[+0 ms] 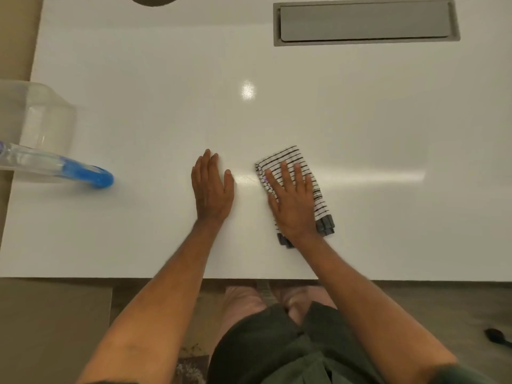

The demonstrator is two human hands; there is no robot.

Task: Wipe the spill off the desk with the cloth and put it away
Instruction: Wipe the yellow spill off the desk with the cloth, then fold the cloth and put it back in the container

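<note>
A folded white cloth [279, 157] with thin black stripes and dark ends lies on the white desk [138, 106], right of centre. My right hand [291, 200] presses flat on top of it, fingers spread and pointing away from me. My left hand [212, 187] rests flat on the bare desk just left of the cloth, fingers together, holding nothing. Between the two hands a small shiny wet patch [246, 178] shows on the surface.
A clear plastic container [41, 115] stands at the desk's left edge. A clear bottle with a blue cap [83, 173] lies on its side in front of it. A grey cable hatch [365, 22] is set in the far right of the desk.
</note>
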